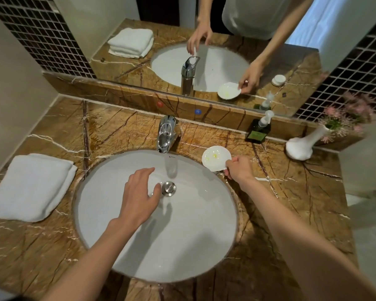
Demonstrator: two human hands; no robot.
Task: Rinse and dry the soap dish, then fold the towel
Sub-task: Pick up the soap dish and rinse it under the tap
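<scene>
A white shell-shaped soap dish (215, 157) with yellowish soap smears is tilted at the sink's right rim. My right hand (239, 168) pinches its near edge. My left hand (139, 192) hovers over the white basin (156, 246), fingers spread, holding nothing, just left of the metal drain plug (169, 188). A folded white towel (30, 187) lies on the marble counter to the left of the sink. The chrome tap (166, 133) stands behind the basin; no water is running.
A dark green pump bottle (258, 131) and a white vase with pink flowers (302, 146) stand at the back right. A mirror (117, 9) behind the counter reflects the scene. The brown marble counter (291, 192) surrounds the sink.
</scene>
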